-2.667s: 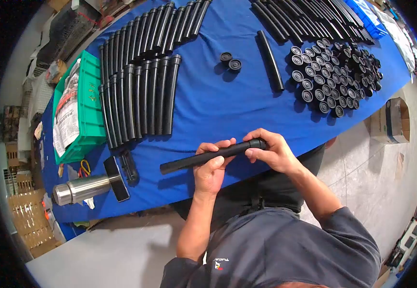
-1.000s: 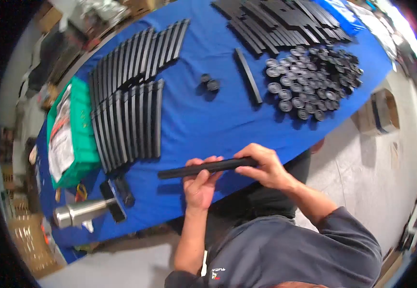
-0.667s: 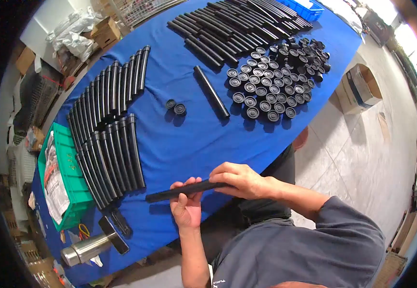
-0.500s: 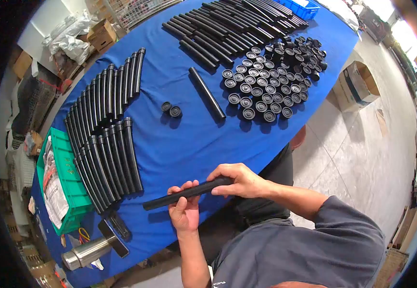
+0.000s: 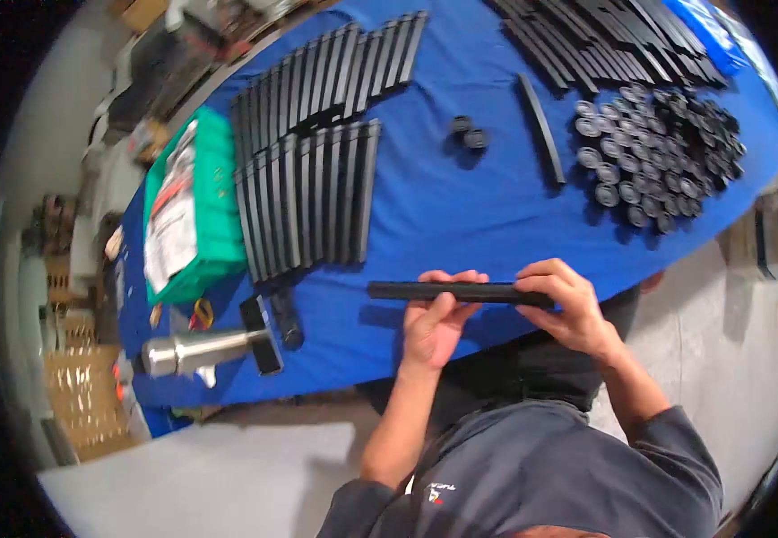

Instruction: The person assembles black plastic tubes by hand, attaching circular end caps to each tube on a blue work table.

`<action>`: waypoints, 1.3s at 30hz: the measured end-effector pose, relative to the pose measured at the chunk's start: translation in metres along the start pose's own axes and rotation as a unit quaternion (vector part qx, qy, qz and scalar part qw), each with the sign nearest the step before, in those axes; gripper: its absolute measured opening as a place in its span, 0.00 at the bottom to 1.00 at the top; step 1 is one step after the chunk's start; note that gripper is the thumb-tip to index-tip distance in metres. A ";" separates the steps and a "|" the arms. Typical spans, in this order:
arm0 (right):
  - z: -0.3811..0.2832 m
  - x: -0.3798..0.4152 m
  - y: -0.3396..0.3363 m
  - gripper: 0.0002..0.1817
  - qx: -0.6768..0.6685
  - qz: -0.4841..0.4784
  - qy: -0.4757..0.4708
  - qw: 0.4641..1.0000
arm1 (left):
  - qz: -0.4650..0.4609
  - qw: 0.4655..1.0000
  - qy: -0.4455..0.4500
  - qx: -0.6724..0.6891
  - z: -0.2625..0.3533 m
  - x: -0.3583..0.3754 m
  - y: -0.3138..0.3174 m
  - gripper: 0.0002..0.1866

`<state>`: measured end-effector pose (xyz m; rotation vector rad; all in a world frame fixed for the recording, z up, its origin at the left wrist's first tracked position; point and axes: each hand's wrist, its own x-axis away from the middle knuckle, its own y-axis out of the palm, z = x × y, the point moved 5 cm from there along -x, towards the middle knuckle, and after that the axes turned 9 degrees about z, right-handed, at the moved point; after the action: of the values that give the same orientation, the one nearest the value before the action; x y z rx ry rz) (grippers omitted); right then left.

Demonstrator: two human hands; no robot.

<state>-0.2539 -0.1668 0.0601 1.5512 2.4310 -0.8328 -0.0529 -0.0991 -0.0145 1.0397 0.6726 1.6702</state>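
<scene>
Black tube (image 5: 389, 290) over blue cloth (image 5: 434, 206), left hand (image 5: 436, 332) holding near its middle, right hand (image 5: 573, 307) gripping its right end. Two black caps (image 5: 474, 139) beyond left hand, steel bottle (image 5: 201, 351) to its left, cap pile (image 5: 644, 157) beyond right hand.

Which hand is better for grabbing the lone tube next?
Probably the right hand. It is nearer the lone tube than the left hand. Both are on the held tube, so the right must let go first while the left supports it.
</scene>
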 end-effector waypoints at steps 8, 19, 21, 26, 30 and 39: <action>0.033 0.014 0.018 0.16 -0.263 0.061 0.362 0.892 | -0.091 0.996 -0.010 -0.003 -0.002 0.001 -0.002 0.20; 0.041 -0.005 -0.030 0.15 -0.291 -0.078 0.265 0.916 | -0.062 0.942 -0.152 -0.292 0.042 0.031 -0.002 0.20; 0.035 -0.014 -0.021 0.15 -0.263 -0.141 0.254 0.920 | -0.126 0.901 -0.158 -0.385 0.027 0.040 0.006 0.23; 0.021 -0.035 -0.010 0.32 -0.296 -0.030 0.290 0.910 | -0.036 0.882 -0.052 -0.467 0.035 0.043 0.020 0.24; 0.052 -0.029 -0.006 0.28 -0.162 0.053 0.210 0.963 | 0.120 0.773 0.188 -0.594 0.113 0.019 0.030 0.23; 0.057 -0.021 -0.005 0.16 -0.033 0.015 0.157 0.987 | 0.169 0.260 0.427 -0.849 0.215 -0.085 -0.009 0.23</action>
<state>-0.2583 -0.2145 0.0222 1.8089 2.6041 -0.5279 0.1502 -0.1871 0.0530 -1.5331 -1.0085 1.8587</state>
